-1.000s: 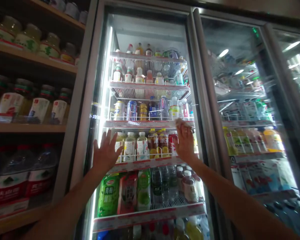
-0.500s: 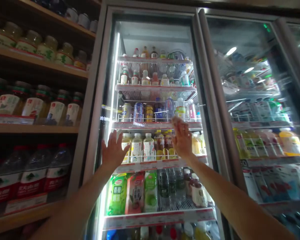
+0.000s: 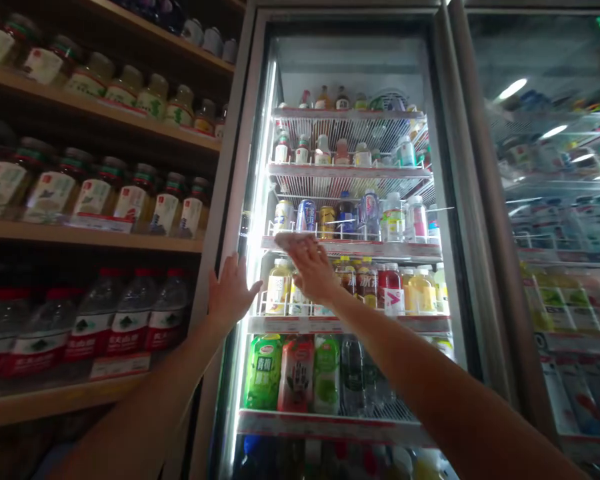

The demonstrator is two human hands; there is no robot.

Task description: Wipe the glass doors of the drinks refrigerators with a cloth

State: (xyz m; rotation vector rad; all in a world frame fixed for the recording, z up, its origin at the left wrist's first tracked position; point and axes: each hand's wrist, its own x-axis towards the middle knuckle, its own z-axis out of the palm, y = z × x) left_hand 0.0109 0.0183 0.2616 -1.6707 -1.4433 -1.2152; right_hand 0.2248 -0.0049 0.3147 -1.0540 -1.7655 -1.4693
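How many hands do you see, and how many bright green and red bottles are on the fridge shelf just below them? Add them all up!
Hands, left hand and right hand: 2
Bright green bottles: 2
Red bottle: 1
Total: 5

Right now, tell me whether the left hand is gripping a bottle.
No, the left hand is open, in front of the cooler's metal frame.

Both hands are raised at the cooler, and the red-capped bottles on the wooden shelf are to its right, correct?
Not quite: in the head view, the red-capped bottles on the wooden shelf are left of the cooler. The left hand and right hand are indeed raised at it.
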